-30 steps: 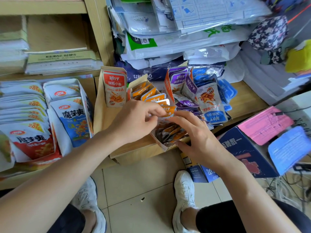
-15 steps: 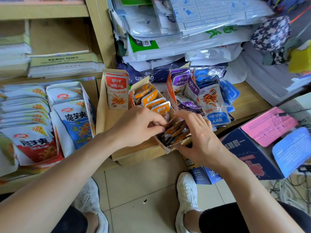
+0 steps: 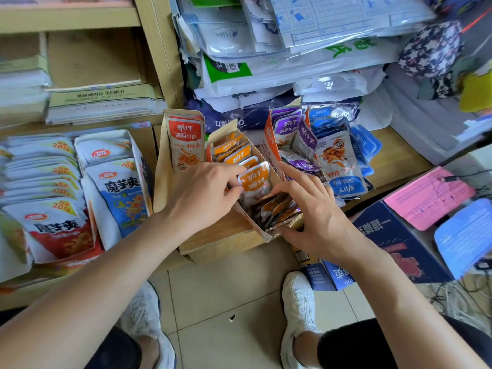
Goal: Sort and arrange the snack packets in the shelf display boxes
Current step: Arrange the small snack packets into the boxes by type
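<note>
We're mid-sort: left hand (image 3: 205, 193) pinches orange foil snack packet (image 3: 255, 179) in tan cardboard display box (image 3: 250, 225); right hand (image 3: 315, 218), fingers spread, braces box. Next: likely seat it upright.

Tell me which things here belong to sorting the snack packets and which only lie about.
Belongs to the job:
left hand, pinching the front orange packet
right hand, on the display box
purple packets
blue packets

Just lying about:
pink paper
white mailing bags
dark blue carton
</note>
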Motion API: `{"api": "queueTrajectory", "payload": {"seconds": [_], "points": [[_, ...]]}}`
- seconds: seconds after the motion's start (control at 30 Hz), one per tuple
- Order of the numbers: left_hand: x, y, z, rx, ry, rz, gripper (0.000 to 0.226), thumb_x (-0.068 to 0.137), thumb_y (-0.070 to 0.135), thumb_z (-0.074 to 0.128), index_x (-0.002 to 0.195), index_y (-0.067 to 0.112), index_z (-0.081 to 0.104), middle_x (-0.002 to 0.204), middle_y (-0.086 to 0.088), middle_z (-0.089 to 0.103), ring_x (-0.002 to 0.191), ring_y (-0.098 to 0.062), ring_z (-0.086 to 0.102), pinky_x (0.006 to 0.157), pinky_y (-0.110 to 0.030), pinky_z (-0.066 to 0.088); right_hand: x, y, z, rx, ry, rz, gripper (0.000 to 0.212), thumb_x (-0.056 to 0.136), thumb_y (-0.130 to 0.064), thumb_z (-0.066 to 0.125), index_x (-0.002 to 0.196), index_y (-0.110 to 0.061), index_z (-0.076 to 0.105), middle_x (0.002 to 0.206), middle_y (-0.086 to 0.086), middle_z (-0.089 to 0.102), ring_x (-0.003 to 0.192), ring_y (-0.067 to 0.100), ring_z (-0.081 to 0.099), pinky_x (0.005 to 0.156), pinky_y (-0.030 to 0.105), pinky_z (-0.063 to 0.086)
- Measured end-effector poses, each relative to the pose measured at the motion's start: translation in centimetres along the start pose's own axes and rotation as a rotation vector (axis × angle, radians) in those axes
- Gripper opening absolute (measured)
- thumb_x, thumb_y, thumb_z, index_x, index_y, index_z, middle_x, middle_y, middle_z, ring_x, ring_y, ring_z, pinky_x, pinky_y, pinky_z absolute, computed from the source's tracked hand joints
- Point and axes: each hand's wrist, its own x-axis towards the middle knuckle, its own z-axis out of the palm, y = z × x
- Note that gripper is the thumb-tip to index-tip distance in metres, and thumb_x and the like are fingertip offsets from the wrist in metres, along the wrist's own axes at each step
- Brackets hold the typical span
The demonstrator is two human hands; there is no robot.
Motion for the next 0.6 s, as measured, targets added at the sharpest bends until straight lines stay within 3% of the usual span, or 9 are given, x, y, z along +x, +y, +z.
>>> {"api": "queueTrajectory", "payload": {"seconds": [0.07,0.13,0.23,0.3,0.37,0.43,0.5,0.6], "points": [[0.02,0.21,0.03,-0.087,-0.068,-0.009,0.026,0.091,0.026,0.072,0.117,0.028,0.073,0.099,0.017,0.074,0.069,0.012,0.061,0.061,-0.006,0.045,0.06,-0.01,-0.01,0.003,-0.002,-0.015,0.069,0.07,-0.027,0.082,0.13,-0.03,0.047,0.164,-0.01,0.02,0.143,0.018,0.028,0.096,0.039,0.032],[-0.08,0.52,-0.09,-0.204,-0.171,0.01,0.027,0.091,0.018,0.072,0.115,0.029,0.075,0.104,0.017,0.071,0.068,0.017,0.059,0.059,-0.003,0.043,0.18,-0.13,-0.05,-0.001,0.006,-0.025,0.07,0.069,-0.028,0.081,0.13,-0.029,0.046,0.158,-0.013,0.03,0.137,0.017,0.035,0.088,0.034,0.027],[-0.42,0.58,-0.59,-0.283,-0.178,0.023,0.025,0.092,0.01,0.067,0.108,0.026,0.078,0.104,0.016,0.073,0.066,0.01,0.064,0.062,-0.011,0.052,0.39,-0.28,-0.15,-0.053,0.012,-0.012,0.074,0.069,-0.033,0.078,0.134,-0.032,0.043,0.127,-0.015,0.049,0.114,0.018,0.043,0.083,0.034,0.028],[-0.48,0.17,-0.76,-0.153,0.015,0.049,0.022,0.09,0.014,0.066,0.105,0.025,0.079,0.113,0.013,0.073,0.063,0.007,0.061,0.061,-0.023,0.057,0.51,-0.21,-0.21,-0.097,0.002,-0.002,0.075,0.069,-0.039,0.076,0.137,-0.035,0.045,0.121,-0.015,0.047,0.108,0.017,0.039,0.085,0.037,0.032],[-0.48,-0.04,-0.84,0.011,0.141,0.031,0.024,0.09,0.021,0.067,0.112,0.021,0.077,0.125,0.01,0.069,0.058,0.004,0.053,0.056,-0.021,0.051,0.55,-0.07,-0.23,-0.108,-0.007,-0.008,0.066,0.07,-0.041,0.075,0.132,-0.036,0.052,0.123,-0.013,0.047,0.109,0.017,0.037,0.087,0.038,0.033],[-0.58,0.13,-0.72,0.107,0.132,0.03,0.03,0.092,0.025,0.066,0.119,0.017,0.073,0.13,0.007,0.067,0.063,0.0,0.051,0.055,-0.02,0.049,0.58,-0.09,-0.23,-0.103,-0.011,-0.012,0.059,0.071,-0.041,0.075,0.126,-0.035,0.055,0.125,-0.011,0.047,0.111,0.017,0.037,0.087,0.037,0.033],[-0.61,0.34,-0.64,0.165,0.097,0.017,0.037,0.092,0.03,0.065,0.126,0.015,0.068,0.13,0.005,0.065,0.068,-0.009,0.063,0.053,-0.022,0.05,0.67,-0.21,-0.22,-0.093,-0.01,-0.02,0.057,0.07,-0.039,0.077,0.122,-0.034,0.053,0.13,-0.011,0.047,0.114,0.017,0.037,0.087,0.037,0.033],[-0.39,0.56,-0.66,0.21,0.082,-0.051,0.048,0.091,0.035,0.068,0.134,0.014,0.062,0.126,0.0,0.063,0.072,-0.016,0.067,0.048,-0.019,0.041,0.82,-0.37,-0.07,-0.07,0.001,-0.019,0.058,0.069,-0.037,0.08,0.119,-0.031,0.05,0.14,-0.01,0.044,0.123,0.018,0.037,0.089,0.037,0.033]]}}
